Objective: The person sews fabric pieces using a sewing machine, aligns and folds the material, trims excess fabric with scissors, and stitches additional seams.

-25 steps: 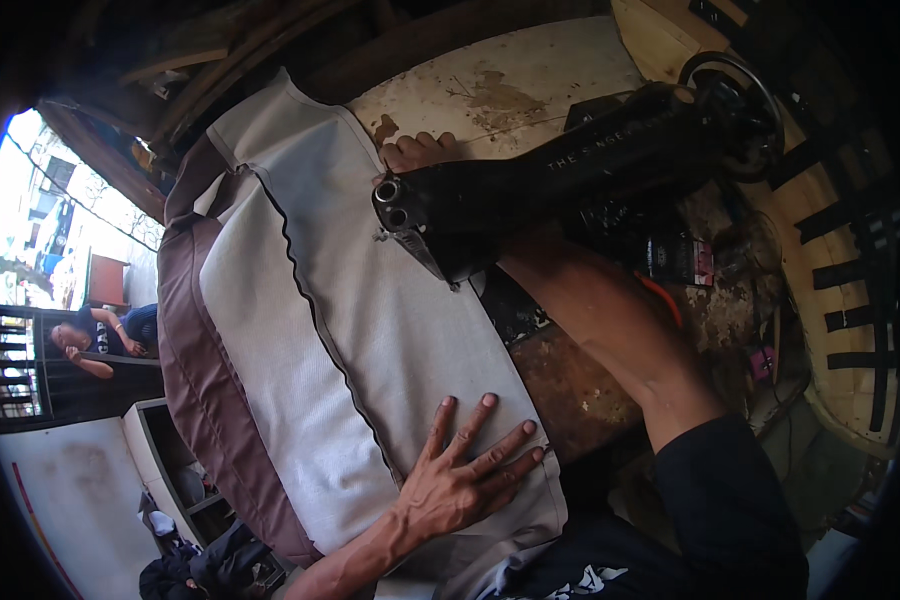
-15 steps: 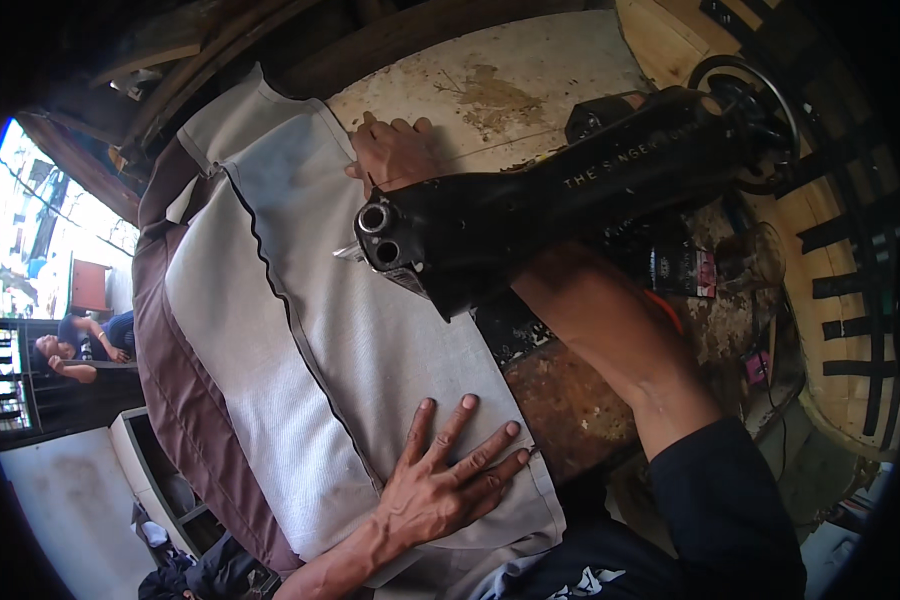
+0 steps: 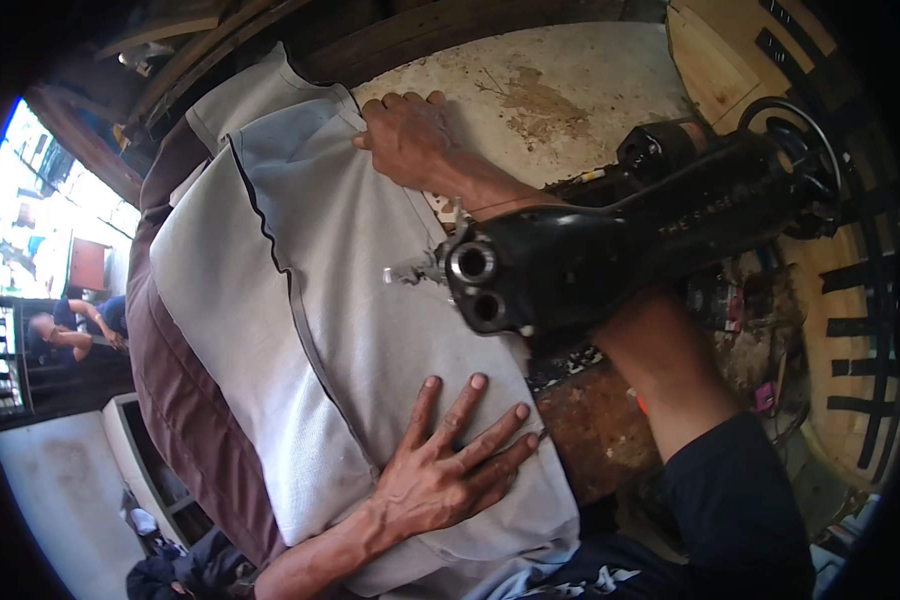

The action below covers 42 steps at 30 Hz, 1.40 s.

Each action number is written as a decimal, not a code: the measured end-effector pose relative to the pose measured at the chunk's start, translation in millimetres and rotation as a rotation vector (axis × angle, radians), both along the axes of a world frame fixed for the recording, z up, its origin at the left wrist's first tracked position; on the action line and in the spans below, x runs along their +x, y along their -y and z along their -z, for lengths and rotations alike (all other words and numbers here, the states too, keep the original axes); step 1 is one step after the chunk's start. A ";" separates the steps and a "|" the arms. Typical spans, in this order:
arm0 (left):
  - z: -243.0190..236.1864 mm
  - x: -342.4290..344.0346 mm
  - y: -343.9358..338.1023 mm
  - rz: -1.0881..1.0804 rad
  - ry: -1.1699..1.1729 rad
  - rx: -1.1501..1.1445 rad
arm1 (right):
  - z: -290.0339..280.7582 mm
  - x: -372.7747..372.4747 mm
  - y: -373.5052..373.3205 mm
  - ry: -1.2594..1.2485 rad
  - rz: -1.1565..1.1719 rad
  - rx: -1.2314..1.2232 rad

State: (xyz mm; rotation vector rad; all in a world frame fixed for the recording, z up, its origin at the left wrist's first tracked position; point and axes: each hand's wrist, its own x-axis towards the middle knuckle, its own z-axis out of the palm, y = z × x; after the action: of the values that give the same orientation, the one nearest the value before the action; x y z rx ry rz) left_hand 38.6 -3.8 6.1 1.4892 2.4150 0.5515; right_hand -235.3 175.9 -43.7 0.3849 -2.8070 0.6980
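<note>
A large piece of light grey fabric (image 3: 355,290) with a dark-edged seam lies under the head of a black sewing machine (image 3: 570,255). My left hand (image 3: 450,465) presses flat on the near part of the fabric, fingers spread. From the lower right, my right arm passes behind the machine's arm, which hides part of the forearm. Beyond the machine, my right hand (image 3: 405,135) has its fingers curled at the far right edge of the fabric, thumb on the cloth, gripping it. The needle area is mostly hidden by the machine head.
Maroon fabric (image 3: 185,390) hangs along the left side of the grey piece. A worn, stained tabletop (image 3: 530,90) extends behind the machine, whose handwheel (image 3: 815,170) is at the right. Another person (image 3: 80,330) is at the far left. A pale cabinet (image 3: 135,450) stands at lower left.
The view has shifted, so the machine sits farther right in it. More of my right wrist shows beyond the machine. My left hand stays flat on the fabric.
</note>
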 end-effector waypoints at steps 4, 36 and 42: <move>4.1 -9.7 -0.3 -0.003 -0.001 0.031 | -0.6 -20.9 15.8 0.050 -0.037 0.033; 9.7 -38.7 -11.5 -0.113 -0.192 0.127 | 1.2 -6.7 0.7 0.049 -0.041 -0.501; -14.4 -24.2 24.6 -0.126 -0.076 0.134 | 15.8 112.1 -46.1 0.272 -0.251 -0.896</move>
State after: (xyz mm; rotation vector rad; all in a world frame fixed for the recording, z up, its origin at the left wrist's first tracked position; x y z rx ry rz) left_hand 14.4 -28.5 20.6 1.4402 2.5899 0.7088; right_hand -123.1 222.0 -59.5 0.4772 -2.3296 2.0489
